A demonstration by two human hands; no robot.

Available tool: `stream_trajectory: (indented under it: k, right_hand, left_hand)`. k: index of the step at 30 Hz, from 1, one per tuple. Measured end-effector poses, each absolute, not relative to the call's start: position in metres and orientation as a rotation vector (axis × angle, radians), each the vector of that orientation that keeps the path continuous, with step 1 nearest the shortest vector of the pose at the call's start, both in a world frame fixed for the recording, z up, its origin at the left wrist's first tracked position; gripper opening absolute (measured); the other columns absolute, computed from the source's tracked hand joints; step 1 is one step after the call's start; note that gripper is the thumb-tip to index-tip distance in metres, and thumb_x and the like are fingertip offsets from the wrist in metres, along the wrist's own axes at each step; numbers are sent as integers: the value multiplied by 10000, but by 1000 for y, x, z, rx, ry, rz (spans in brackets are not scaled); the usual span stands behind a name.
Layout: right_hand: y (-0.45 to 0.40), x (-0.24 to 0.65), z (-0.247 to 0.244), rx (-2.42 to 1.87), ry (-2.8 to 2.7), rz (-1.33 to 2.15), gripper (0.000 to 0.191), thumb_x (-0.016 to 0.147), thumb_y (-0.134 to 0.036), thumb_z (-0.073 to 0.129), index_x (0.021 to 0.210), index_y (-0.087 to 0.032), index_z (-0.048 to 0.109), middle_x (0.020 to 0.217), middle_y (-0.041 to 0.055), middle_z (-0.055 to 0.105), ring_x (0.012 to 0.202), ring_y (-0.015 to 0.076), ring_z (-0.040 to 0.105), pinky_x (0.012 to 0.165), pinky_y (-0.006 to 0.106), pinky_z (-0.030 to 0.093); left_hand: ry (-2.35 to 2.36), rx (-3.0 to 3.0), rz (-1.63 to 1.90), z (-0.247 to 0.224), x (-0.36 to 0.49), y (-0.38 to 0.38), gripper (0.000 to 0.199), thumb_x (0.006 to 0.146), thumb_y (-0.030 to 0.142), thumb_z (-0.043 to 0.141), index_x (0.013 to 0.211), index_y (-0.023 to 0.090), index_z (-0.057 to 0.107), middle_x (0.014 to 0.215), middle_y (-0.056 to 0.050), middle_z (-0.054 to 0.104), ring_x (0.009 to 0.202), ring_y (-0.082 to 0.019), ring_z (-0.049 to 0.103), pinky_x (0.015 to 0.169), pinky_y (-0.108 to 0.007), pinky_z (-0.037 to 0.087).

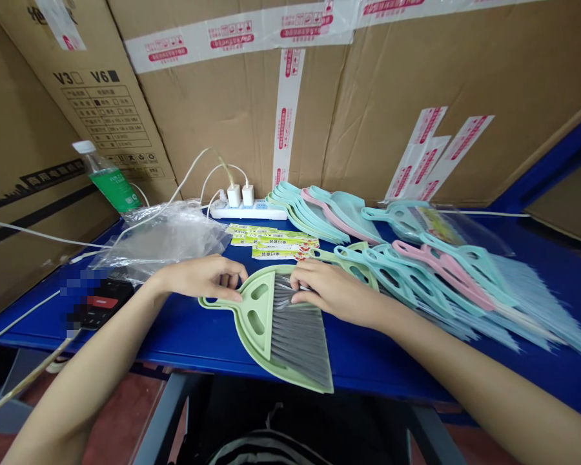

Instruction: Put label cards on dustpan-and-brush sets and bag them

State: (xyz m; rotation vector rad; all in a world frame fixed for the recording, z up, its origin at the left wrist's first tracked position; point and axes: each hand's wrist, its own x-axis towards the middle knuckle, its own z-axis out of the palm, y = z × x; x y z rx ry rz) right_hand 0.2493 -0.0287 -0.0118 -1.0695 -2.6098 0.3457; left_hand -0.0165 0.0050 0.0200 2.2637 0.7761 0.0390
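Note:
A light green hand brush with grey bristles lies on top of a matching green dustpan, at the front of the blue table. My left hand is closed on the handle end of both, thumb on top. With bent fingers, my right hand grips the brush's grey bristles near their upper edge. Just beyond that hand, a green brush handle and several blue and pink hand brushes lie in an overlapping row. Parts of the fingers on both hands are hidden.
Stacked dustpans, a white power strip and yellow printed cards line the back. At left are clear plastic bags, a green-labelled bottle, a black device and loose cables. Cardboard walls the back.

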Motion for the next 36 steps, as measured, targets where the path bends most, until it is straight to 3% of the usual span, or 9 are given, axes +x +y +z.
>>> stream_trajectory:
  k: [5,9,14,19,22,29,36]
  right_hand:
    - [-31,249,-12,-1041,-2651,233,139,896,-150,600,784,-202,536,821,25,582,758,175,551,660,293,424]
    - [-34,249,-13,-1041,-2665,120,144,909,-172,581,780,-203,526,815,32,564,742,181,554,647,299,430]
    - [-32,247,-16,-1081,-2645,54,184,923,-179,522,741,-202,508,794,24,536,649,153,514,607,291,414]
    - [-32,246,-15,-1144,-2663,51,169,904,-142,497,748,-204,516,798,25,560,661,155,538,601,286,403]
    - [-32,246,-14,-1164,-2676,17,149,904,-139,490,778,-202,539,787,25,579,651,157,543,593,286,397]
    - [-31,247,-15,-1123,-2674,-65,135,915,-158,501,805,-197,567,785,30,603,653,155,555,581,277,389]
    - [-26,249,-17,-1127,-2669,-83,126,917,-126,541,815,-195,571,814,34,624,724,170,589,602,278,389]
  left_hand:
    - [796,2396,194,21,-15,11,302,810,414,703,926,142,642,712,8,618,622,-112,547,574,-215,431]
    - [949,2619,271,22,-2,19,232,903,364,585,933,140,636,748,-18,650,645,-133,586,601,-238,456]
    - [1324,3072,-54,19,28,36,203,919,205,513,1035,112,651,1053,-147,695,913,-251,670,725,-335,510]
    - [1238,3165,-249,17,51,56,343,907,149,522,1239,162,607,1183,-132,692,1038,-244,681,803,-319,533]
    - [1198,3193,-335,17,58,60,369,895,90,505,1235,171,624,1088,-126,733,952,-234,712,764,-310,537]
    - [1140,3340,-508,22,62,55,272,865,17,477,966,107,713,825,-125,740,782,-234,719,662,-297,510]
    - [1216,3388,-196,28,48,55,234,830,38,484,866,107,705,756,-109,709,713,-213,686,603,-285,472]
